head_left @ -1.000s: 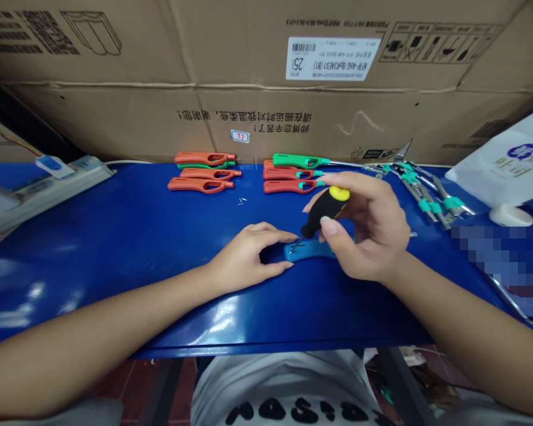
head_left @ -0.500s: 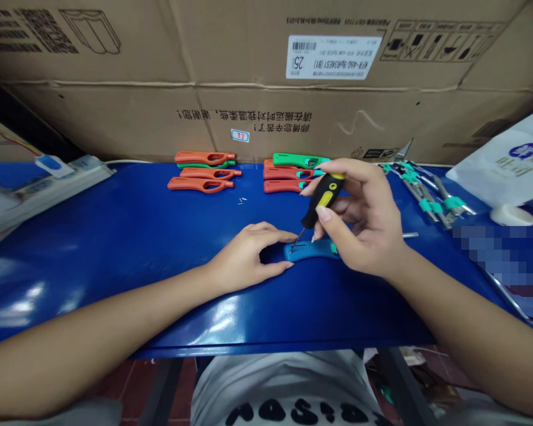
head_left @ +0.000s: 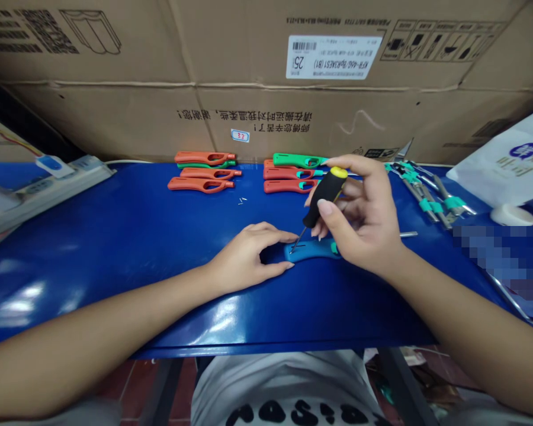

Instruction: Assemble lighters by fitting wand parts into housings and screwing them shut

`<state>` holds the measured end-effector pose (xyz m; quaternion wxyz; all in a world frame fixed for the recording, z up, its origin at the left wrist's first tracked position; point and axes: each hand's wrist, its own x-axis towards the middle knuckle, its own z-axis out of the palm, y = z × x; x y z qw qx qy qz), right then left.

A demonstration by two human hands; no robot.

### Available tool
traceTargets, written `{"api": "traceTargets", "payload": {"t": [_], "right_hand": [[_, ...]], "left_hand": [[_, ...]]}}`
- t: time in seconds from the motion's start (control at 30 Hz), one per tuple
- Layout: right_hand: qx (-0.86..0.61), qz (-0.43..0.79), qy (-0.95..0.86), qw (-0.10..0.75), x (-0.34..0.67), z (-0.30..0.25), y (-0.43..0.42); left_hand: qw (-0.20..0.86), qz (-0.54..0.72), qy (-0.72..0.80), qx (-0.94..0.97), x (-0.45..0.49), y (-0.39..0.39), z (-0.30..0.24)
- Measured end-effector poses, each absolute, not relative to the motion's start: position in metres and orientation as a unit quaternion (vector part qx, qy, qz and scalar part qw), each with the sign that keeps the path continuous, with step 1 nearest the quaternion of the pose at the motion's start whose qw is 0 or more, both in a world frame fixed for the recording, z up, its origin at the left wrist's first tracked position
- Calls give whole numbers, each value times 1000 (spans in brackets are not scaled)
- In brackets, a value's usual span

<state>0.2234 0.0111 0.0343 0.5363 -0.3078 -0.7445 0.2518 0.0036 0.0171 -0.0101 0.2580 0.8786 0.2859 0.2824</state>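
A blue lighter (head_left: 313, 250) with a long nozzle lies flat on the blue table, its middle and right part partly covered by my right hand. My left hand (head_left: 251, 254) pinches its rounded left end between thumb and forefinger. My right hand (head_left: 366, 219) is closed around a black and yellow screwdriver (head_left: 324, 195), held at a slant. The screwdriver's tip touches the lighter's left end, near a dark slot. A metal rod (head_left: 408, 234) shows to the right of my right hand, in line with the lighter.
Orange and green lighter shells (head_left: 199, 184) lie at back left, with tiny screws (head_left: 242, 201) nearby. Red and green lighters (head_left: 284, 173) stand stacked behind my right hand. Metal lighter inner parts (head_left: 426, 195) lie at right. A cardboard box (head_left: 249, 100) walls the back; a power strip (head_left: 84, 177) is left.
The screwdriver handle has turned in my right hand, and its yellow end now shows more. My right fingers have shifted slightly. My left hand and the lighter stay put.
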Motion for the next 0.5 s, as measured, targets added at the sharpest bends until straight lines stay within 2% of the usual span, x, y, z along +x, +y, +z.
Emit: {"api": "traceTargets", "payload": {"t": [0.17, 0.33, 0.5], "right_hand": [[-316, 107, -771, 542, 225, 34, 10], [-317, 117, -810, 479, 229, 42, 8], [-312, -34, -808, 499, 233, 49, 11]], "left_hand": [[256, 288, 281, 879, 4, 16, -10], [258, 284, 285, 878, 4, 16, -11], [255, 286, 282, 880, 4, 17, -9]]}}
